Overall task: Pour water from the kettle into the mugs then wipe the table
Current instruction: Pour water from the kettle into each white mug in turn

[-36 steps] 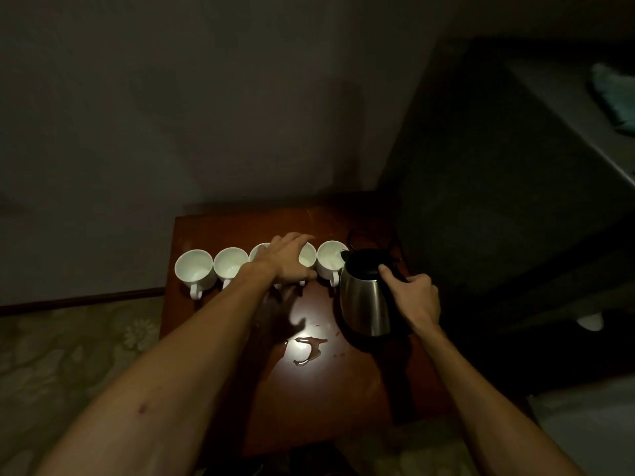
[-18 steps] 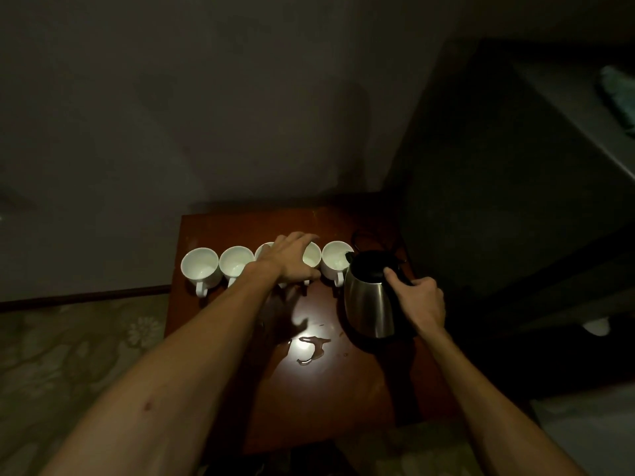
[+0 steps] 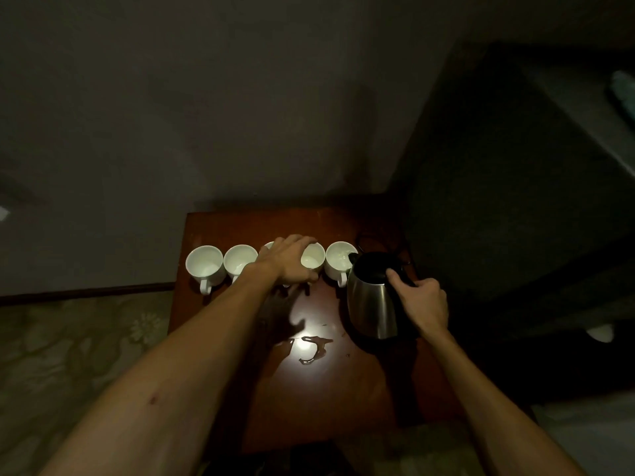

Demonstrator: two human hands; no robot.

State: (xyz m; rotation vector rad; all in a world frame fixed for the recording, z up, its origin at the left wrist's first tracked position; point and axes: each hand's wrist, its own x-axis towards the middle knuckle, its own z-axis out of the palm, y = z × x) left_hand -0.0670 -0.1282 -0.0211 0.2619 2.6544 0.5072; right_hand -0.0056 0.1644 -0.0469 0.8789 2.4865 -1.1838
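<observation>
The right hand (image 3: 424, 300) grasps the handle of the steel kettle (image 3: 372, 300), thumb on its lid, spout tipped over the rightmost mug (image 3: 340, 261). The left hand (image 3: 290, 261), arm outstretched, curls round a middle mug (image 3: 313, 259) in the row on the counter (image 3: 326, 389). A spill (image 3: 311, 347) glistens nearer.

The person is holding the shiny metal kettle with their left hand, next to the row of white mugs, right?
Not quite. In the head view the right hand grips the shiny metal kettle by its handle. The left hand rests over the row of white mugs.
</observation>
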